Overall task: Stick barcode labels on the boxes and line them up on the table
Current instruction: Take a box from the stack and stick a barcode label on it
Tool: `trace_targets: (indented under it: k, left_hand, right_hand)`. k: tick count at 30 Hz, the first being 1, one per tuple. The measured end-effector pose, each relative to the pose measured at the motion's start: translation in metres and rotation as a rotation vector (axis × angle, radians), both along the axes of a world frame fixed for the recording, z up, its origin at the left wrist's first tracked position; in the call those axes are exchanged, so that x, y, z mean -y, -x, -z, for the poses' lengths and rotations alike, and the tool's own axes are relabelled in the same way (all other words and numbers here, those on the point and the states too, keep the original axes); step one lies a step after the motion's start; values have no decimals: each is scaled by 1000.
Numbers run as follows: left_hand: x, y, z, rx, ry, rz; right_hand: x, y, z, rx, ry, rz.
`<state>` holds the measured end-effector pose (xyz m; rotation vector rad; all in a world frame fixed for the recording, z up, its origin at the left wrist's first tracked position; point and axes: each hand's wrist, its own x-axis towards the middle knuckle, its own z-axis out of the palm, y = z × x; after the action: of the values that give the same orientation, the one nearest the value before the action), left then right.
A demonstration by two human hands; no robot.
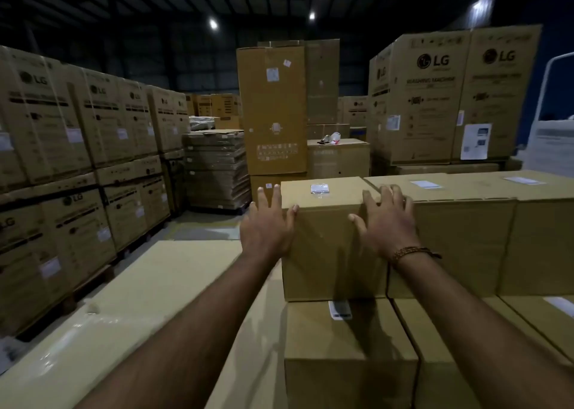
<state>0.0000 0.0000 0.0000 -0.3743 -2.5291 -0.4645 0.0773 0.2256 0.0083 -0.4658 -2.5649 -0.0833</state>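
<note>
Two hands flank the labelled box (334, 238) on the upper row: left hand (267, 225) and right hand (386, 222), fingers spread flat, gripping nothing. Lining-up step, I'd say; next, nudge it flush against its neighbour (450, 244).

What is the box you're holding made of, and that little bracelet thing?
The box looks like plain brown cardboard, matte, with folded edges. The wristband on the right hand seems to be braided brown thread or beads; it is too small to tell which.
</note>
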Motion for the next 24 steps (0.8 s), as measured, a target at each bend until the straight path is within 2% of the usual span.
trace_targets:
  k: [3, 8, 12, 16, 19, 24]
  left_hand:
    - [-9, 11, 2, 58, -67, 19]
    - [-19, 23, 7, 116, -334, 66]
    - [-25, 31, 2, 277, -589, 66]
    - [-27, 44, -2, 460, -799, 69]
    - [-29, 49, -3, 537, -857, 69]
    - [-28, 47, -7, 566, -859, 99]
  right_hand:
    - [-4, 8, 6, -16, -2, -8]
    - [-2, 13, 13, -158, 6, -2]
    - [3, 13, 13, -210, -10, 47]
    - [11, 17, 10, -247, 77, 53]
    - [17, 22, 7, -279, 191, 33]
    - [28, 34, 4, -405, 363, 14]
